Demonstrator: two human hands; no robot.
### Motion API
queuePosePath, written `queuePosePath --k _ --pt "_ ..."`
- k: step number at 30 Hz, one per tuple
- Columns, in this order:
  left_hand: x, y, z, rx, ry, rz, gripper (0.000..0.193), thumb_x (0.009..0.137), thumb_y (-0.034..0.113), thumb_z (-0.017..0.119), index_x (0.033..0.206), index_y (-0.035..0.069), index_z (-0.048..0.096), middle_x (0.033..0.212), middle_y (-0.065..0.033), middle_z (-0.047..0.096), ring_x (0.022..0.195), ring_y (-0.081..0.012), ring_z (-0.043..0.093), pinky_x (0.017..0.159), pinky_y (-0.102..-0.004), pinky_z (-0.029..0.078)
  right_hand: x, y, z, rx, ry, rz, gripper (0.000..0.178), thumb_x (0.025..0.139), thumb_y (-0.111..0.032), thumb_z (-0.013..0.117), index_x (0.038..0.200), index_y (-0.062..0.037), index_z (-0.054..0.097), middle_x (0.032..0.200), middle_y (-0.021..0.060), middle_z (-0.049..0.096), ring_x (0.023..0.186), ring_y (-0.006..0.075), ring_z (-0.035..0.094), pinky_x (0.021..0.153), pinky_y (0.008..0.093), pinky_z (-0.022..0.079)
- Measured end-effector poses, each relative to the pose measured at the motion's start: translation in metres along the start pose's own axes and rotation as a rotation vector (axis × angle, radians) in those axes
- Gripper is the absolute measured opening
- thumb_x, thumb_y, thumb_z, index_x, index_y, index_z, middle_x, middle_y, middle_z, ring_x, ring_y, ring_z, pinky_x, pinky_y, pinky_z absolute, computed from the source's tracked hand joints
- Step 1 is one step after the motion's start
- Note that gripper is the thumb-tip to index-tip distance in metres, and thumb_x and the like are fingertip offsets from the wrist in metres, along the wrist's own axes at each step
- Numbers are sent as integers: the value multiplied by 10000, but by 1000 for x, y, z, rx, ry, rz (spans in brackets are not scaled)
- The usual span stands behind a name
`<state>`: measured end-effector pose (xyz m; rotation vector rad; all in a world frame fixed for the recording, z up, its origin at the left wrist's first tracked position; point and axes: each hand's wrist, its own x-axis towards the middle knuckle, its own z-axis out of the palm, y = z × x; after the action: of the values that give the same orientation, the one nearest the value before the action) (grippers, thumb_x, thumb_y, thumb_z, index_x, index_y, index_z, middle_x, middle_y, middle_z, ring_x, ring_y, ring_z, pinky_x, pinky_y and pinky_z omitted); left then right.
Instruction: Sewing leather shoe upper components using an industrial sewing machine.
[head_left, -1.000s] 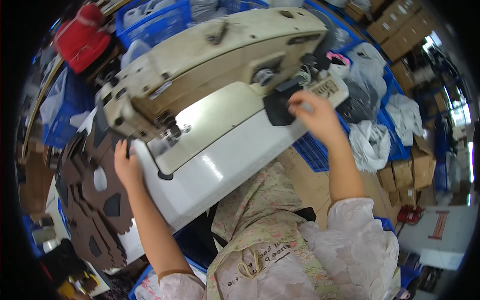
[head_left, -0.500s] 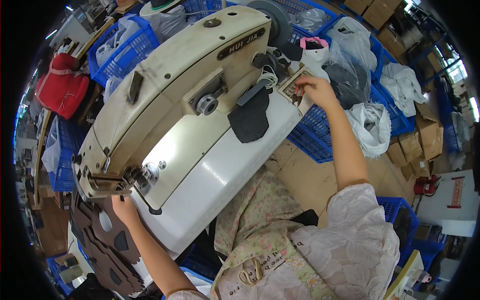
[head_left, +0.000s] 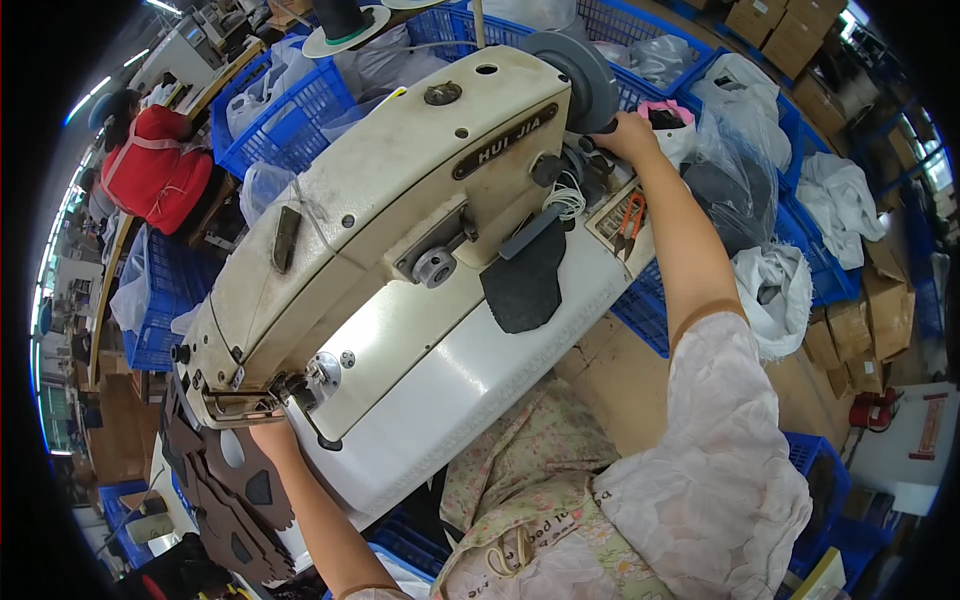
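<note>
At the far left, the stacked flat brown pieces with toothed edges (head_left: pixel 222 500) look light and bendable, best taken by their outer rims; they appear matt, with dark inset patches and a pale oval gap. Just beside them, the left hand (head_left: pixel 272 432) reaches under the needle end, its fingertips hidden, so its grip is unclear. The cream-coloured metal sewing machine (head_left: pixel 385 155), scuffed and stained, stretches across the middle, probably heavy and rigid. A black, soft-looking angular piece (head_left: pixel 525 285) hangs before its pillar. Rightward, the round grey handwheel (head_left: pixel 592 85) seems stiff and smooth, suited to a rim hold. The right hand (head_left: pixel 628 135) is at its lower edge, fingers bent; whether they grip is uncertain.
</note>
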<state>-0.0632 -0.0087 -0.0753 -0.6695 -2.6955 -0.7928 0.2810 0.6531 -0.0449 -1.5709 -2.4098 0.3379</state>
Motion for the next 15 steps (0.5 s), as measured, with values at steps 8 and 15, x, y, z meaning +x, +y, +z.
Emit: queuePosePath --k 8,15 --pt "3 -4 2 84 49 62 291 744 38 570 1006 -84 600 980 -259 645 948 -418 619 854 -451 484 -1 6 -5 242 19 0 962 541 -592 832 1227 19 546 1134 230 655 1079 331 638 921 398 493" --pt "11 -8 8 48 -71 -32 312 800 33 532 1085 -68 608 1044 -269 650 946 -444 598 826 -440 475 -6 31 -34 424 316 41 974 559 -586 840 1215 79 566 1141 260 643 1058 333 644 919 387 492"
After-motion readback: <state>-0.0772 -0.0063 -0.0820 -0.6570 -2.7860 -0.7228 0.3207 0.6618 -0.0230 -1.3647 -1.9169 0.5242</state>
